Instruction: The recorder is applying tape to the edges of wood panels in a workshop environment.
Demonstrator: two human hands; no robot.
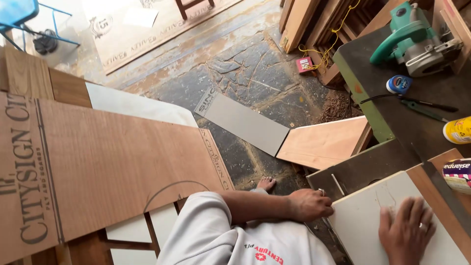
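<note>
My left hand (310,204), with a ring on one finger, curls over the near left edge of a white laminated board (360,221) that lies on the workbench. My right hand (405,231), also ringed, presses flat on the board's top with its fingers spread. A dark metal straightedge (447,196) lies along the board's right side over a brown wooden strip. My white shirt sleeve and my bare foot (266,184) show below and left of the hands.
A green circular saw (417,41), a blue tape measure (398,84), a green-handled tool (423,111) and a yellow bottle (457,130) sit on the dark bench top. On the floor lie a large plywood sheet (122,167), a grey strip (245,122) and a small plywood panel (326,142).
</note>
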